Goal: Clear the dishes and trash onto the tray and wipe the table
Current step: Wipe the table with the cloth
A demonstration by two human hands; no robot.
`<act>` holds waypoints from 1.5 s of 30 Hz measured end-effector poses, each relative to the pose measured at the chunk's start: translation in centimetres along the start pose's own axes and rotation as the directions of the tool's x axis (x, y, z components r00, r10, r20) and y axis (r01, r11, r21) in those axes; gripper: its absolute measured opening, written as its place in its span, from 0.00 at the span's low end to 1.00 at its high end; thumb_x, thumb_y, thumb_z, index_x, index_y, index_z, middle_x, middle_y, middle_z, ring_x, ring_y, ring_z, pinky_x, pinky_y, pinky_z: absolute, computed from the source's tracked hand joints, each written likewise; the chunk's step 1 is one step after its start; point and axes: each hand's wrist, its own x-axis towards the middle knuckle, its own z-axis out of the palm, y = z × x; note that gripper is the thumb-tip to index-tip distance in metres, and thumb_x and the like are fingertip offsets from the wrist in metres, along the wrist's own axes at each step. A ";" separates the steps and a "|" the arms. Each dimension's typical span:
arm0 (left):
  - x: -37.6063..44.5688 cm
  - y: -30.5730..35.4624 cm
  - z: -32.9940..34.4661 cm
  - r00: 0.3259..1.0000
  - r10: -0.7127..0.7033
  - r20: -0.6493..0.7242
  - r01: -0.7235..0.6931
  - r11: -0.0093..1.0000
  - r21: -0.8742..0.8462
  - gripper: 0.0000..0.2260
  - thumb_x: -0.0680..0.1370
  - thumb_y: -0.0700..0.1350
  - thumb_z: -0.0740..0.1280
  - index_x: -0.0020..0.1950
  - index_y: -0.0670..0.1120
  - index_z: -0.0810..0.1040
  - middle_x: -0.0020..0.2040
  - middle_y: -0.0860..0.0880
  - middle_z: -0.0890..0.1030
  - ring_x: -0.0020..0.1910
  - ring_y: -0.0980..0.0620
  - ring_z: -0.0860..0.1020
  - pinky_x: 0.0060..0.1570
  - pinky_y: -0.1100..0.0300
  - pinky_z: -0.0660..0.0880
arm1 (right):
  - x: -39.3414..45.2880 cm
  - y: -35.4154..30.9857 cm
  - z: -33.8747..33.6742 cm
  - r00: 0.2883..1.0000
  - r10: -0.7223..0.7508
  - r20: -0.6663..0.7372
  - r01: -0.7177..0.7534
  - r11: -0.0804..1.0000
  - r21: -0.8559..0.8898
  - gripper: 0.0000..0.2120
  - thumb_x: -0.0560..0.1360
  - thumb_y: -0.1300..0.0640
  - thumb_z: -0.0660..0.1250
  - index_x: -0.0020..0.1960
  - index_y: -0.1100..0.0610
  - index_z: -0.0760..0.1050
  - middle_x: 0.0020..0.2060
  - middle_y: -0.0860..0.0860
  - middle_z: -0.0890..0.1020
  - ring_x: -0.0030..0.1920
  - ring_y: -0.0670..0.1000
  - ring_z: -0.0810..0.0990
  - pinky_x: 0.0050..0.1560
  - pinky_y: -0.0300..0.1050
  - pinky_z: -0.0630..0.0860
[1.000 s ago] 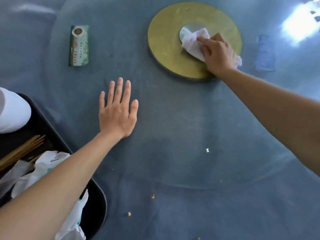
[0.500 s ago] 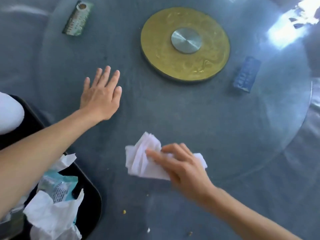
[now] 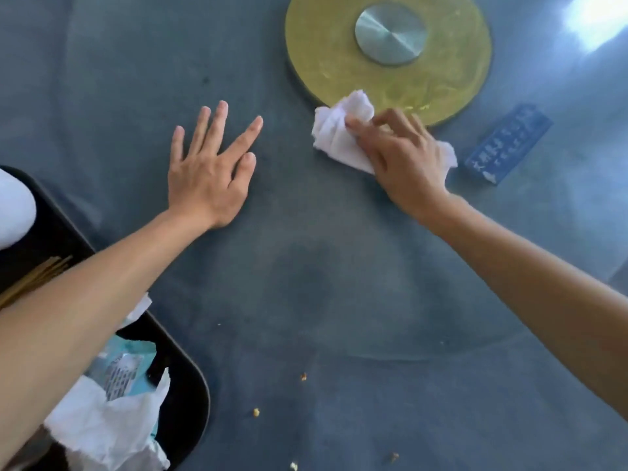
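The right hand [image 3: 404,158] grips a white cloth [image 3: 339,134] against the table [image 3: 306,266]; the left hand [image 3: 207,178] lies flat, fingers spread.

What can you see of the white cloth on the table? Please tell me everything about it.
The cloth is white, thin and crumpled into a loose wad with many folds; it looks like tissue or a soft wipe. It lies on the blue-grey table, and its top corner overlaps the near edge of the gold disc. The right hand covers its middle, fingers curled on it, so one part shows left of the hand and a small end shows to the right. No stains are visible.
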 end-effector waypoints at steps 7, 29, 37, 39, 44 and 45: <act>3.6 -2.9 -2.3 1.000 -0.014 0.023 0.013 1.000 0.025 0.24 0.85 0.54 0.48 0.82 0.58 0.53 0.83 0.43 0.52 0.82 0.40 0.50 0.77 0.36 0.50 | -16.9 -10.5 -1.7 0.861 -0.475 0.183 0.396 0.851 0.345 0.26 0.75 0.67 0.64 0.68 0.47 0.81 0.52 0.50 0.83 0.42 0.56 0.75 0.38 0.51 0.72; 1.8 -1.6 -1.0 0.996 -0.088 -0.012 0.088 0.995 -0.040 0.24 0.85 0.55 0.49 0.82 0.59 0.52 0.84 0.44 0.48 0.83 0.45 0.46 0.79 0.41 0.43 | -14.4 -10.2 -0.8 0.811 -0.535 0.239 0.404 0.806 0.433 0.30 0.66 0.65 0.71 0.66 0.48 0.82 0.52 0.53 0.81 0.47 0.54 0.72 0.41 0.48 0.67; -3.3 5.8 -0.3 0.993 -0.114 0.008 0.113 0.972 -0.207 0.27 0.85 0.49 0.52 0.82 0.39 0.55 0.83 0.37 0.50 0.82 0.40 0.47 0.79 0.47 0.44 | 4.0 1.4 -4.2 0.989 -0.061 -0.134 0.086 0.978 0.190 0.17 0.81 0.58 0.64 0.67 0.49 0.82 0.54 0.59 0.80 0.53 0.62 0.80 0.51 0.50 0.76; -3.8 7.4 0.8 0.980 -0.185 -0.076 0.167 0.966 -0.196 0.28 0.83 0.49 0.49 0.82 0.39 0.56 0.82 0.37 0.53 0.82 0.40 0.49 0.79 0.46 0.46 | 8.8 5.5 -3.6 0.993 0.092 -0.080 -0.083 0.990 0.111 0.18 0.83 0.53 0.61 0.70 0.46 0.79 0.59 0.58 0.78 0.59 0.62 0.78 0.55 0.55 0.76; -1.7 5.4 1.3 0.971 -0.203 -0.128 0.184 0.972 -0.150 0.26 0.85 0.50 0.48 0.82 0.42 0.55 0.83 0.41 0.53 0.82 0.43 0.50 0.79 0.46 0.48 | 8.9 5.3 -0.4 0.985 0.161 -0.066 -0.157 0.985 0.068 0.18 0.85 0.45 0.55 0.72 0.42 0.76 0.62 0.50 0.77 0.64 0.55 0.75 0.53 0.50 0.73; -1.2 4.6 1.2 0.973 -0.190 -0.130 0.172 0.975 -0.140 0.26 0.85 0.50 0.49 0.83 0.43 0.55 0.83 0.42 0.53 0.82 0.44 0.50 0.79 0.46 0.48 | 7.6 4.2 0.1 0.990 0.125 -0.063 -0.120 0.990 0.071 0.18 0.85 0.45 0.56 0.70 0.42 0.77 0.61 0.51 0.78 0.63 0.55 0.75 0.51 0.50 0.73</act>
